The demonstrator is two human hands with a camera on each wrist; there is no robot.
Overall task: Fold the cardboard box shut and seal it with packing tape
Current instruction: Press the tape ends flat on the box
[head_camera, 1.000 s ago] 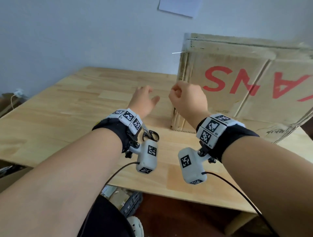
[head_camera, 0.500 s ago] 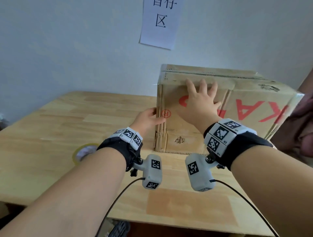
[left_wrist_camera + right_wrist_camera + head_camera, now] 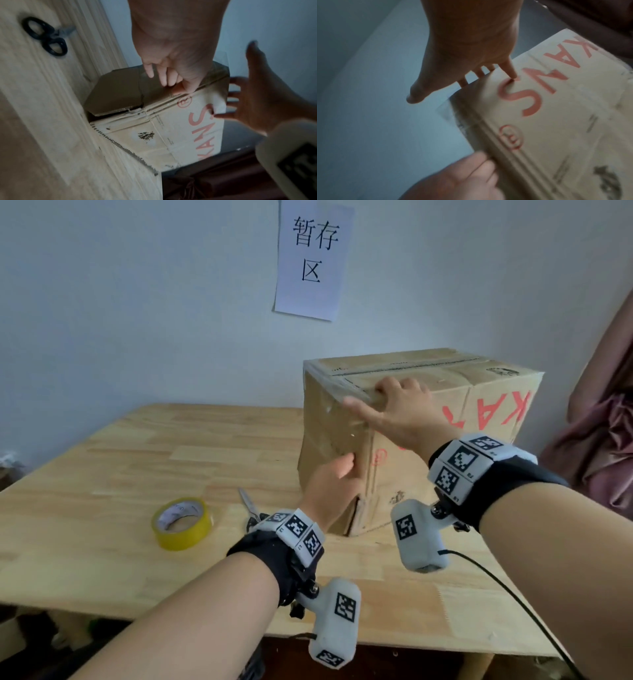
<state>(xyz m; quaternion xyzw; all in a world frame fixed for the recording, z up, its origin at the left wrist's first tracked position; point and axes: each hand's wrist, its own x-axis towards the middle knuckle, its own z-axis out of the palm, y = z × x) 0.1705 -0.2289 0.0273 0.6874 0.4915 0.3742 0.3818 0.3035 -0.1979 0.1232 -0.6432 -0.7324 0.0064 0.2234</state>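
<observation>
A cardboard box with upside-down red letters stands at the right of the wooden table, its top flaps folded down along a seam. My right hand hooks its fingers over the box's top front edge near the left corner, thumb spread left. In the right wrist view this right hand lies over the box edge. My left hand grips the near vertical corner lower down, and the left wrist view shows the left hand there. A yellow tape roll lies left of the box.
Black-handled scissors lie between the tape roll and the box. A paper sign hangs on the wall behind. Pink cloth hangs at the right edge. At the box's lower left corner a side flap gapes slightly.
The box has swung round and now shows its left side and top seam. My right hand climbed from the front face to the top edge; my left hand stays on the corner.
</observation>
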